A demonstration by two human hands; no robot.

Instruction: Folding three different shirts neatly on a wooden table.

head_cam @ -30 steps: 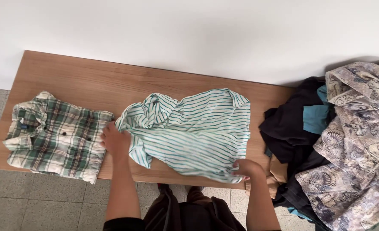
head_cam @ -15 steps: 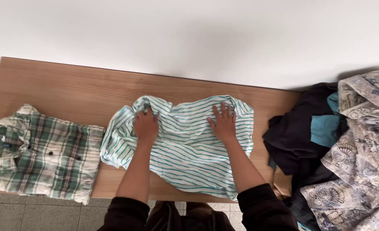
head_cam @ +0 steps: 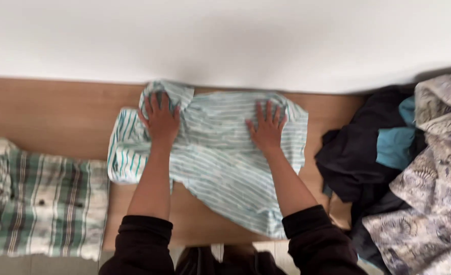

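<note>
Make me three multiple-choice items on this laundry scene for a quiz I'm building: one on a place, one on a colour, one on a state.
1. Where does the folded plaid shirt lie?
A. Left of the striped shirt
B. On the clothes pile
C. Against the wall

2. What colour are the stripes on the striped shirt?
A. Red
B. Teal green
C. Black

3. How do the hands rest on the striped shirt?
A. Clenched in fists
B. Lifted clear
C. Flat, fingers spread

Key: 1 A, it sits at the table's left end; 2 B, teal on white; 3 C, the left hand and right hand press palm-down.
</note>
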